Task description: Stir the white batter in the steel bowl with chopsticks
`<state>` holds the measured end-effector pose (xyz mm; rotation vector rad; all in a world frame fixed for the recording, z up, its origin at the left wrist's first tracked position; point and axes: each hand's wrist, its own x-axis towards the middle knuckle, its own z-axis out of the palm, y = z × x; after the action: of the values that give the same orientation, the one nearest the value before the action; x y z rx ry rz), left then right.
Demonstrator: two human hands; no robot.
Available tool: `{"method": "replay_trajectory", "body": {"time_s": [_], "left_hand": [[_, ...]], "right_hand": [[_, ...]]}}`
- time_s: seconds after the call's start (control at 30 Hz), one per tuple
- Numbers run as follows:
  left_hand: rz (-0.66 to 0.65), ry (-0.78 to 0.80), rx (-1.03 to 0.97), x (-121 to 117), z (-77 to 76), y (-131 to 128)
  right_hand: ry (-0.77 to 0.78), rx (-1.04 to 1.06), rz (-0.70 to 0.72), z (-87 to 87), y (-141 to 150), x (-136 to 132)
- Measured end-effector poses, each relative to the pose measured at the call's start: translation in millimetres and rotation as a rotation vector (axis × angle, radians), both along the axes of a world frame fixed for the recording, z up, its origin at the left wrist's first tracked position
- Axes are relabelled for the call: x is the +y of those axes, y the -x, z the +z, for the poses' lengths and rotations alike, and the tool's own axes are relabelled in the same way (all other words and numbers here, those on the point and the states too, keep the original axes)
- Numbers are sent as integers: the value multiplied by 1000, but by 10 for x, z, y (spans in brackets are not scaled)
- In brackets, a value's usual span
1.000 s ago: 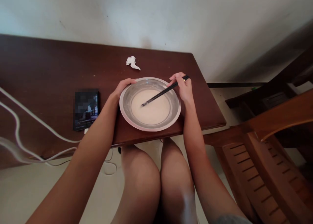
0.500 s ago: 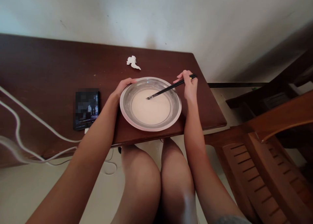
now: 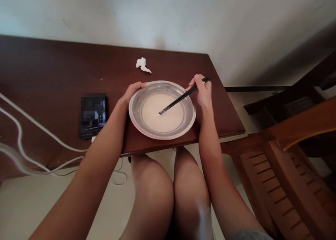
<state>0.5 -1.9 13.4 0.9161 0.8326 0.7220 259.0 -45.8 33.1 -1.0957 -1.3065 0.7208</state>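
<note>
A wide metal bowl [image 3: 135,119] sits at the front edge of the dark wooden table, with a pale, creamy liquid [image 3: 160,122] in its bottom. My left hand [image 3: 133,91] grips the bowl at its far left rim, the fingers lying over the edge. In my right hand [image 3: 202,89] I hold a pair of black chopsticks [image 3: 181,98] above the right rim, fingers closed round their upper end. They slant down to the left, and their whitened tips are at the liquid near the bowl's middle.
A crumpled white tissue [image 3: 142,64] lies behind the bowl. On the left a dark phone or tablet [image 3: 93,115] has a lit screen, with white cables [image 3: 39,124] nearby. A wooden slatted chair [image 3: 267,177] stands at right. The wall borders the table's [image 3: 52,68] far edge.
The chopstick tips have shifted slightly toward me and right, and the chopsticks slope more steeply. My left hand stays on the bowl's rim.
</note>
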Motion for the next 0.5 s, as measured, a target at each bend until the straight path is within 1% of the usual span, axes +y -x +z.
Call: {"method": "replay_trajectory", "body": {"time_s": [0.07, 0.1, 0.23, 0.3, 0.43, 0.5], "left_hand": [[-8, -1, 13, 7, -11, 7], [-14, -3, 15, 9, -15, 9], [-8, -15, 14, 4, -20, 6], [0, -17, 22, -4, -14, 1], [-9, -25, 50, -19, 7, -3], [-11, -33, 54, -18, 11, -2]], "right_hand": [[2, -35, 62, -8, 19, 1], [-6, -41, 69, -14, 20, 5], [-71, 22, -19, -40, -34, 36], [-68, 38, -23, -45, -44, 38], [-6, -18, 115, -30, 13, 11], [-16, -23, 113, -24, 21, 9]]}}
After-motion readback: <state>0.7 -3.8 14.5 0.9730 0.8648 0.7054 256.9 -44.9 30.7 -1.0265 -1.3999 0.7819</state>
